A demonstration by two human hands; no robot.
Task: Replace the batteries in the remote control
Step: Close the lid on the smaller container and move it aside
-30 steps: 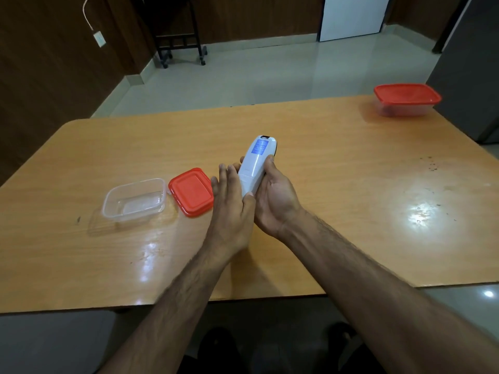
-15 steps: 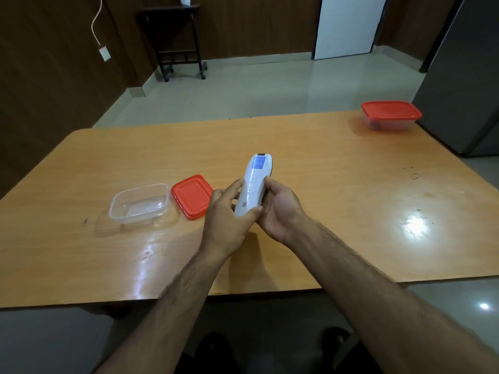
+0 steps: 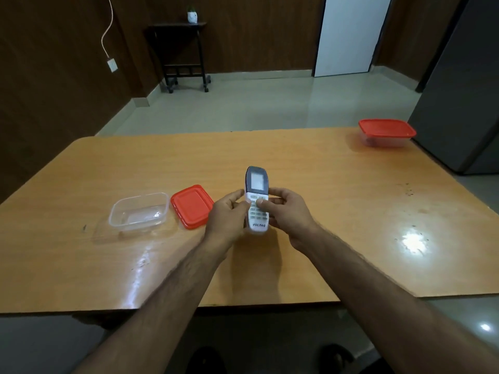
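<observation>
A white remote control (image 3: 256, 190) with a grey screen and keypad faces up, held above the middle of the wooden table (image 3: 324, 211). My left hand (image 3: 229, 217) grips its left side with curled fingers. My right hand (image 3: 286, 214) holds its right side, the thumb pressing on the buttons. The back of the remote is hidden. No loose batteries are visible.
An open clear plastic container (image 3: 139, 214) sits left of the hands, with its red lid (image 3: 192, 205) lying beside it. A closed red-lidded container (image 3: 386, 132) stands at the far right corner. A dark cabinet (image 3: 464, 103) flanks the table's right side.
The remote has been turned over from back-side up to keypad up. Both hands have shifted to grip it by its sides and lifted it slightly.
</observation>
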